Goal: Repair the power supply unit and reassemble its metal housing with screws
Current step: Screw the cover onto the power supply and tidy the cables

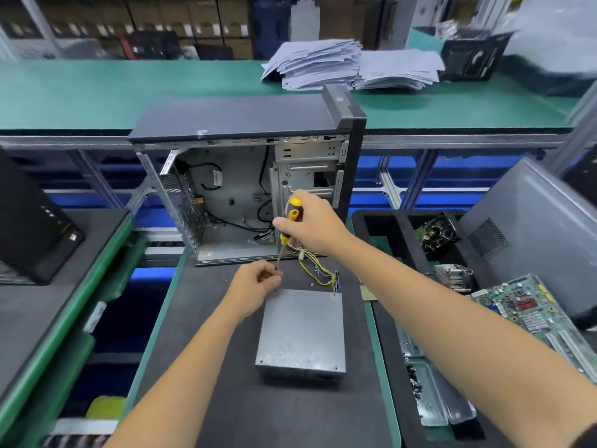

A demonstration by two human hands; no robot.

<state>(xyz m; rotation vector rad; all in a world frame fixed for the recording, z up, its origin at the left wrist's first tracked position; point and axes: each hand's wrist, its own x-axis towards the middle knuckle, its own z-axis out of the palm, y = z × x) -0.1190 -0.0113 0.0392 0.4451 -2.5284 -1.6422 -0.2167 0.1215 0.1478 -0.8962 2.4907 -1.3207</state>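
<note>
At the left edge a dark computer case (35,234) lay on a neighbouring mat, apart from the work. On the central dark mat (206,350) the left hand (258,281) hovered just beyond the far-left corner of the power supply unit (302,331), its fingers curled in and pinched at the tip of the screwdriver (289,231). Whether a screw sat between those fingertips could not be told; it was too small and hidden.

The unit sat near the middle of the mat, its grey metal housing closed, the lid's flat face up. Its long axis ran away from the person, toward the open tower case (245,189) standing behind it. The bundle of yellow wires (318,273) left the unit's far end, so that end pointed at the tower.

Small dark spots showed at the lid's corners, but whether they were screws or bare holes was unclear. A loose screw (312,284) appeared to lie on the mat just beyond the far edge. Judging by this, the repair inside seemed finished and the cover replaced, with fastening under way at the far-left corner and other corners possibly left.

The right hand (310,221) gripped the screwdriver's yellow-and-black handle, wrapped firmly round it, the shaft slanting down and left to the left hand.

Further right, a black tray (387,221) held a circuit board (529,305) and metal parts.
</note>
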